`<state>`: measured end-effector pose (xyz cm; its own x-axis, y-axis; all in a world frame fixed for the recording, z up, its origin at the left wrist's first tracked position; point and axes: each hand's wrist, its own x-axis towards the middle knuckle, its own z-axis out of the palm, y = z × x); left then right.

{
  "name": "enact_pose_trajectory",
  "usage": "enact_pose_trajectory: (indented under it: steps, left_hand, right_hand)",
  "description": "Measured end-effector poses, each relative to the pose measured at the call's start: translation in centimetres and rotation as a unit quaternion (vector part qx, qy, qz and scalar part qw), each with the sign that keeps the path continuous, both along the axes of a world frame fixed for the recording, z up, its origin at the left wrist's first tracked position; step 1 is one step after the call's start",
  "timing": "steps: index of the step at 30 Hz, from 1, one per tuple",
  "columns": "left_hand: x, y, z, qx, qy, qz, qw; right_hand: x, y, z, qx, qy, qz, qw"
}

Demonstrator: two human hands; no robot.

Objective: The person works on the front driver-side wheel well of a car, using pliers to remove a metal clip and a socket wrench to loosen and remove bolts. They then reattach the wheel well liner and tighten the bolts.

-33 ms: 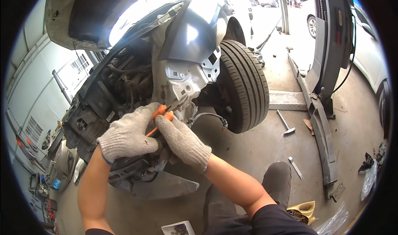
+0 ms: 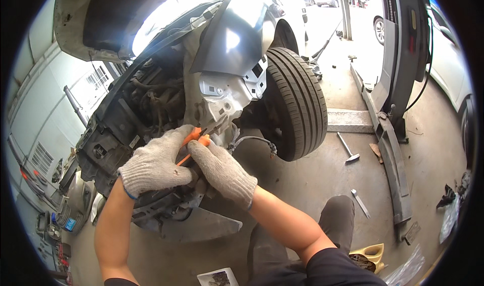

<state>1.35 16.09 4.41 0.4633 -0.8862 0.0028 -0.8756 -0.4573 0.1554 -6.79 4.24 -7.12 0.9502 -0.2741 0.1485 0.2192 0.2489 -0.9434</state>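
Note:
My left hand (image 2: pixel 157 162) and my right hand (image 2: pixel 219 170), both in grey knitted gloves, are closed round orange-handled pliers (image 2: pixel 204 139) at the front corner of the car. The jaws of the pliers point up and right, at a bare metal bracket (image 2: pixel 224 102) below the grey fender (image 2: pixel 227 59); whether they grip anything is unclear. A hose with a connector (image 2: pixel 254 138) hangs just right of my hands. The engine bay (image 2: pixel 151 94) is exposed on the left, and the front tyre (image 2: pixel 295 102) stands behind the bracket.
A grey lift post (image 2: pixel 403 59) and its arm (image 2: pixel 393 175) stand at the right, beside a white car (image 2: pixel 446 79). A hammer (image 2: pixel 348 150), a metal tool (image 2: pixel 360 204) and a yellow jug (image 2: pixel 370 255) lie on the floor. Removed bumpers (image 2: pixel 70 210) are at the left.

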Motion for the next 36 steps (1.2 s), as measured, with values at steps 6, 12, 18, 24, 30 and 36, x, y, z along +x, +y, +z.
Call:
enact_pose_trajectory:
  steps: [6, 12, 18, 24, 30, 36]
  left_hand:
    - [0.0, -0.2, 0.8, 0.019, 0.007, 0.06, 0.998]
    - [0.0, -0.9, 0.6, 0.016, -0.004, 0.045, 0.999]
    - [-0.9, -1.1, 0.9, 0.03, -0.026, 0.064, 0.997]
    - [-1.6, -1.7, -1.0, 0.035, -0.051, 0.115, 0.991]
    - [-1.8, -1.4, -1.7, 0.004, -0.073, 0.132, 0.989]
    - [-3.2, -2.2, -4.0, -0.058, -0.181, 0.153, 0.97]
  right_hand:
    - [0.3, -0.7, -0.6, -0.054, -0.014, 0.001, 0.998]
    - [-0.5, -1.7, -0.2, 0.008, 0.009, 0.072, 0.997]
    - [0.0, -2.1, -0.5, -0.01, -0.019, 0.079, 0.997]
    - [1.4, -2.4, -1.8, -0.167, -0.061, -0.019, 0.984]
    - [0.8, -2.9, -2.9, -0.07, -0.082, 0.009, 0.994]
    - [4.2, -7.5, -6.6, 0.124, -0.172, -0.315, 0.925]
